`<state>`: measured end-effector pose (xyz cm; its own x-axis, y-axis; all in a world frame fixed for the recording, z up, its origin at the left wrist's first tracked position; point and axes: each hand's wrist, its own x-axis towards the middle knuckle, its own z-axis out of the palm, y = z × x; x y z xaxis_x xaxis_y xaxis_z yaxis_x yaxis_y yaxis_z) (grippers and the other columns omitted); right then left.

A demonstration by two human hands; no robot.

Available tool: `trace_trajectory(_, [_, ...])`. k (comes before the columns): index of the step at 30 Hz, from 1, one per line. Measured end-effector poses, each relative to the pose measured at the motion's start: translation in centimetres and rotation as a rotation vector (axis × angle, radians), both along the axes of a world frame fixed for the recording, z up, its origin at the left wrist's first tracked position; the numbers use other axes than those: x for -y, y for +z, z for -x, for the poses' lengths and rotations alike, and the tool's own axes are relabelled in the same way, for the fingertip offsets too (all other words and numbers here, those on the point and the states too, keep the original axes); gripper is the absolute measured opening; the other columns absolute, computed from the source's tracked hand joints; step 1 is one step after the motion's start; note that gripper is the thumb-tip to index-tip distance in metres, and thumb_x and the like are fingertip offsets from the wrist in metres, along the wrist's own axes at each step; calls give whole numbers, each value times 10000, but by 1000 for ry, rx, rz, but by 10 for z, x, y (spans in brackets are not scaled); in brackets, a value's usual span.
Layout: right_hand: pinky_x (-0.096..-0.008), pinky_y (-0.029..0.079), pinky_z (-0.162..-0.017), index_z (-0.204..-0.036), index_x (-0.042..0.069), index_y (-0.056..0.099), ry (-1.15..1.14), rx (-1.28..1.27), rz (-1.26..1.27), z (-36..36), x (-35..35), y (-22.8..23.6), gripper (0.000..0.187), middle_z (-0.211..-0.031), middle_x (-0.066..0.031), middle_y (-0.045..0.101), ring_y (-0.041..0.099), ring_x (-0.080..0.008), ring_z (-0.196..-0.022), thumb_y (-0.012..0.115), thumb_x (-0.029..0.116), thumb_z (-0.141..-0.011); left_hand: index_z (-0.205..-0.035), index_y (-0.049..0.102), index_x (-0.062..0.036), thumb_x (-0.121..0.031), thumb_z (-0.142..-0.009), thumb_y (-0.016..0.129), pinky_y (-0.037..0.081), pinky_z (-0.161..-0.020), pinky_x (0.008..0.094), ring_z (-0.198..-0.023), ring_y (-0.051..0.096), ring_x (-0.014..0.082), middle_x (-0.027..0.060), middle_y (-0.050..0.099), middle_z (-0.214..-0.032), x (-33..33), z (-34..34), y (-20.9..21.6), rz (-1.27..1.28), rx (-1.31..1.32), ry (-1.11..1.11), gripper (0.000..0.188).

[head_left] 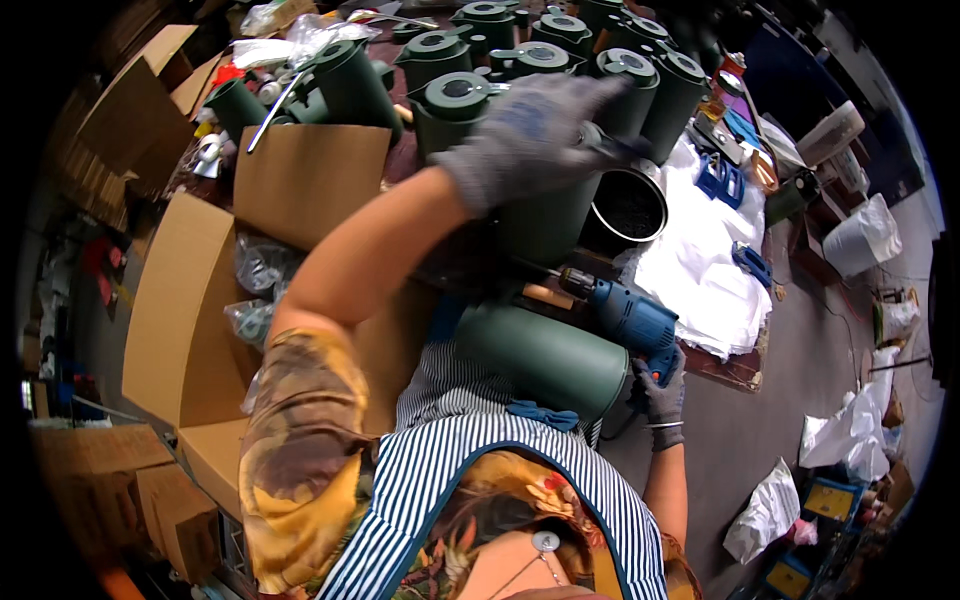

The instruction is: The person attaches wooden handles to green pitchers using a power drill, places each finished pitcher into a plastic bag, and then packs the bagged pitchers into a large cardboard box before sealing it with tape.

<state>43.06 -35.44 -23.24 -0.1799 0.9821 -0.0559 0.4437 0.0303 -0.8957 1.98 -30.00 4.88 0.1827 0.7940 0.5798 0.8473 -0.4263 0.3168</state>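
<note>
My right hand (662, 395), in a grey glove, grips the handle of a blue power drill (632, 315) pointing left. Below the drill's chuck, a dark green cylindrical canister (540, 360) lies on its side across my lap. My left hand (545, 135), gloved too, reaches over an upright green canister (550, 220) on the table. Its fingers are smeared by motion, and a dark part shows at their tips; whether they hold it I cannot tell. Beside that canister, an open one (630, 208) shows its dark inside and pale rim.
Several green lidded jugs (455, 97) crowd the far table. White sheeting (700, 270) covers its right side, with blue handle-shaped parts (720, 180) on top. An open cardboard box (190, 310) holding plastic-wrapped pieces stands at my left. White bags (765, 510) lie on the floor at right.
</note>
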Motion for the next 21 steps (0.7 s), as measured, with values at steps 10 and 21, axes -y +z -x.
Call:
trace_trajectory(10, [-310, 528, -882, -1402, -21, 502, -102, -85, 189, -21, 20, 32, 754, -1203, -132, 654, 648, -174, -1005, 843, 278, -800, -1151, 701, -142, -292, -803, 815, 328, -1161, 491, -1362, 474, 275, 20, 688, -1223, 103, 90, 17, 486, -236, -302, 396])
trace_trajectory(21, [-286, 536, -816, -1406, -7, 503, -92, -147, 174, -25, 23, 13, 711, -1138, -93, 663, 651, -138, -904, 829, 234, -823, -1473, 446, -26, -536, -931, 638, 384, -1118, 381, -1298, 536, 277, 162, 546, -1427, 165, 96, -168, 543, 338, 350, 768])
